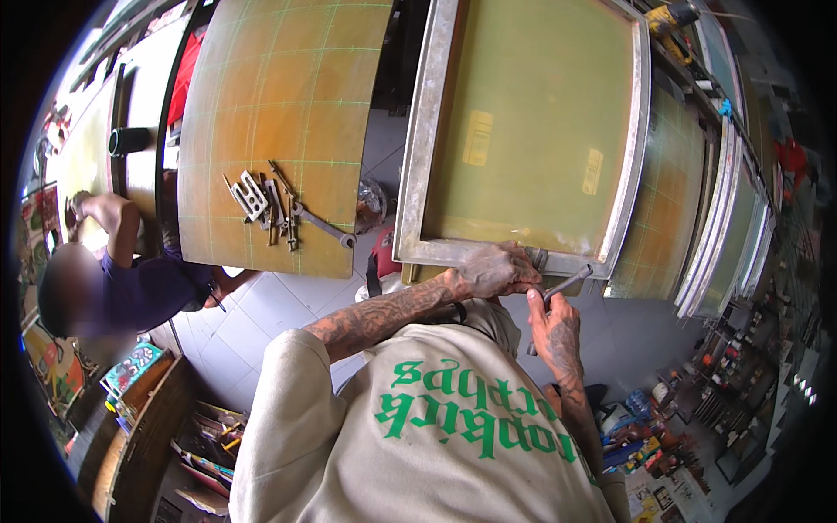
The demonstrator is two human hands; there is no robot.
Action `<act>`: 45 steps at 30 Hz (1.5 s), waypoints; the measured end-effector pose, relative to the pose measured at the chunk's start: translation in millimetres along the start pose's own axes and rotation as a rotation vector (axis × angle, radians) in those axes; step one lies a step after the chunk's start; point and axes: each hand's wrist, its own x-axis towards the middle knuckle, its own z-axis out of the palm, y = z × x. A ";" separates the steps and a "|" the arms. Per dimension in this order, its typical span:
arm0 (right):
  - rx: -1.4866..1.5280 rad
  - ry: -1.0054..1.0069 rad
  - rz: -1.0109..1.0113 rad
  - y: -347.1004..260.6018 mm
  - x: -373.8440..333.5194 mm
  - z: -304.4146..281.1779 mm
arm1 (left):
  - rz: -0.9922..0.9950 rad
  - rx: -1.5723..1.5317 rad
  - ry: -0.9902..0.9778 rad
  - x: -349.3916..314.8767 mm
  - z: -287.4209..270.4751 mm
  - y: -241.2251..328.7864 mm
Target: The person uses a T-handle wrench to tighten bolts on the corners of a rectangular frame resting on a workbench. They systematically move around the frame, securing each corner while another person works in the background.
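Observation:
A large screen-printing frame (641, 131) with a metal rim and yellow-green mesh lies in front of me. My left hand (495, 272) is at its near edge, fingers curled beside a dark metal clamp (539, 259); what they grip is hidden. Just right of it, my right hand (555, 329) is closed round a metal socket wrench (571, 282), its bar slanting up to the right. The two hands nearly touch under the rim. Whether the wrench sits on a bolt I cannot make out.
On the brown board (270, 78) at left lie an open-end wrench (324, 226), slotted metal brackets (249, 199) and several bolts. Another person (157, 283) works at far left. A yellow power drill (671, 19) lies at the back right. Several frames (728, 218) stand at right.

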 end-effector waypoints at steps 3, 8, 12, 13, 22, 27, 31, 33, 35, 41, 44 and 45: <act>-0.040 0.002 0.007 -4.3 5.5 0.0 | -0.011 -0.046 -0.052 5.1 -8.3 5.9; -0.064 -0.034 -0.071 0.7 9.7 -4.1 | -0.011 -0.063 -0.082 3.4 -6.8 0.4; -0.040 -0.061 -0.068 1.9 10.0 -5.9 | 0.002 -0.071 -0.096 4.7 -6.7 -1.1; -0.030 -0.058 -0.071 3.8 10.0 -4.8 | 0.003 -0.070 -0.095 5.6 -7.3 -1.0; 0.070 -0.123 -0.041 8.9 5.2 -1.6 | -0.036 -0.156 -0.102 7.0 -12.4 2.1; -0.188 -0.103 -0.289 30.3 4.1 6.9 | 0.043 -0.145 -0.075 5.8 -14.1 1.0; -0.549 -0.248 -0.547 20.9 26.1 -16.5 | 0.042 -0.099 -0.122 5.8 -16.4 4.3; -0.707 -0.232 -0.707 13.6 46.1 -28.5 | -0.023 -0.057 -0.176 6.7 -17.6 5.5; -0.786 -0.266 -0.685 4.1 50.0 -31.4 | -0.008 -0.079 -0.134 4.6 -18.8 2.6; -0.469 -0.027 -0.494 -29.5 20.5 -73.1 | -0.006 -0.091 -0.131 7.1 -16.9 4.6; -0.168 0.288 -0.182 -4.5 -0.8 -72.0 | -0.034 -0.107 -0.128 8.6 -17.3 6.6; -0.053 0.338 -0.123 19.3 -7.0 -52.5 | -0.039 -0.111 -0.133 10.4 -19.2 9.6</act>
